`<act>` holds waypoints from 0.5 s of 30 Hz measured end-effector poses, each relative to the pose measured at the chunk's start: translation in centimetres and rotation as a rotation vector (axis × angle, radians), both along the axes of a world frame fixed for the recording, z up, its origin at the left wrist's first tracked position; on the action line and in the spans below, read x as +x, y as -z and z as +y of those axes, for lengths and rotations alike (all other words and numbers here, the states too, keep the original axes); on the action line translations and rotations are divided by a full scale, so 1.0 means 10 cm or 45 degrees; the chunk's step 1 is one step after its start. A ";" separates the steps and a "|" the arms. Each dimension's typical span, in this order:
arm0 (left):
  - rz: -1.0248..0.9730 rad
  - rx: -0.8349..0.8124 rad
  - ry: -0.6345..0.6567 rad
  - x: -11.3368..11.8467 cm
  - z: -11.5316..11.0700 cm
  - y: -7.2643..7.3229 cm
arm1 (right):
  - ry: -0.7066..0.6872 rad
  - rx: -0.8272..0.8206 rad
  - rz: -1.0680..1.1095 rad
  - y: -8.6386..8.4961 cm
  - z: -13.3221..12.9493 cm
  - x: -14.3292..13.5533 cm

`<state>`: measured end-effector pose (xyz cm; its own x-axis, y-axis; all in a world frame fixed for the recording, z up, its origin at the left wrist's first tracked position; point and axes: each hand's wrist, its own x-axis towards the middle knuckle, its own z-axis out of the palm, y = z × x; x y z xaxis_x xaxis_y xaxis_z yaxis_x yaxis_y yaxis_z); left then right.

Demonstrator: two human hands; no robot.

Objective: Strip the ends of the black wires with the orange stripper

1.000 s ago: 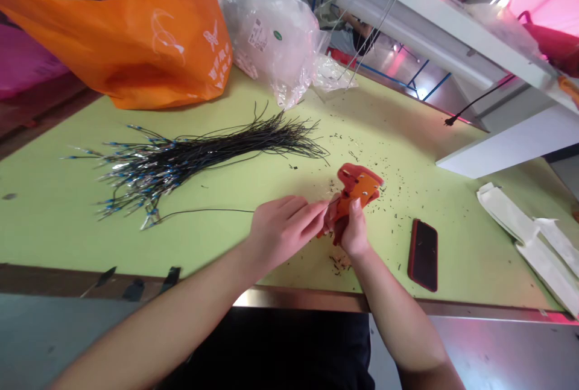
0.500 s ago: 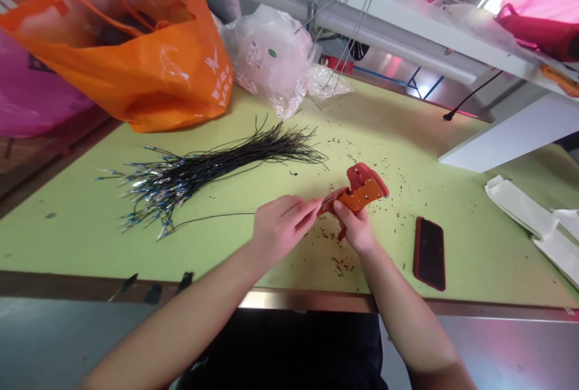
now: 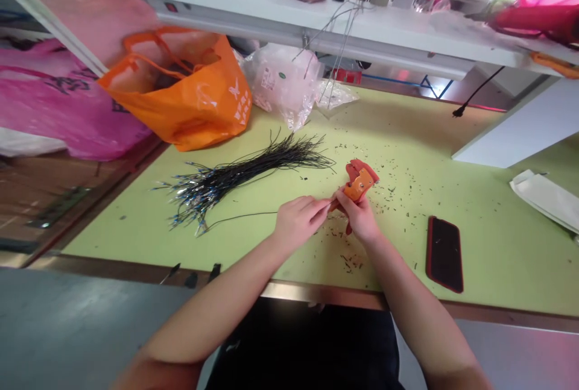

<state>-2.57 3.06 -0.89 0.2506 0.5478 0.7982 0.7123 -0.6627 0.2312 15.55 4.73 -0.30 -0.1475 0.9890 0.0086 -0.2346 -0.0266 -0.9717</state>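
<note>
My right hand (image 3: pixel 362 219) is wrapped round the handles of an orange and red wire stripper (image 3: pixel 360 182), its head pointing away from me. My left hand (image 3: pixel 301 218) pinches a thin black wire (image 3: pixel 242 216), and its fingertips meet the tool's near side by my right thumb. From the left hand this wire runs left to the blue-tipped ends of a bundle of black wires (image 3: pixel 253 170) lying on the table. The wire's end at the tool is hidden by my fingers.
Small dark scraps (image 3: pixel 350 262) litter the green table (image 3: pixel 253 251) around my hands. A phone (image 3: pixel 445 254) lies right. Behind the wires stand an orange bag (image 3: pixel 203 106) and clear plastic bags (image 3: pixel 283 85), under a white shelf (image 3: pixel 226 1). A black plug (image 3: pixel 458 111) hangs at back right.
The view has shifted, so the shelf and the pink bag show more. Both hands stay together at the wire stripper, the left still pinching the wire.
</note>
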 end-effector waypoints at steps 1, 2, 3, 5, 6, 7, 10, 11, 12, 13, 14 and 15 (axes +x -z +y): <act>0.005 -0.010 -0.006 0.00 0.01 0.01 | 0.030 0.009 -0.010 0.00 0.01 0.00; 0.008 -0.018 -0.009 -0.01 0.01 0.02 | 0.070 0.016 -0.012 0.01 0.02 0.00; 0.010 -0.025 -0.008 -0.02 0.02 0.02 | 0.120 0.018 -0.005 0.01 0.03 0.01; 0.026 -0.036 0.000 -0.05 0.04 0.04 | 0.235 0.008 0.026 0.02 0.07 0.05; 0.045 -0.045 -0.001 -0.06 0.04 0.04 | 0.294 -0.006 0.046 0.02 0.09 0.07; 0.070 -0.058 -0.008 -0.08 0.05 0.04 | 0.349 -0.015 0.073 0.02 0.11 0.11; 0.140 -0.095 -0.040 -0.11 0.07 0.05 | 0.495 0.020 0.141 0.02 0.19 0.22; 0.151 -0.098 -0.043 -0.12 0.07 0.05 | 0.533 0.041 0.163 0.02 0.22 0.26; 0.156 -0.097 -0.041 -0.13 0.08 0.04 | 0.560 0.058 0.186 0.02 0.25 0.30; 0.163 -0.094 -0.038 -0.14 0.08 0.04 | 0.587 0.068 0.214 0.02 0.28 0.33; 0.173 -0.094 -0.040 -0.16 0.08 0.04 | 0.617 0.070 0.242 0.02 0.30 0.35; 0.186 -0.102 -0.050 -0.18 0.09 0.03 | 0.645 0.064 0.266 0.02 0.33 0.37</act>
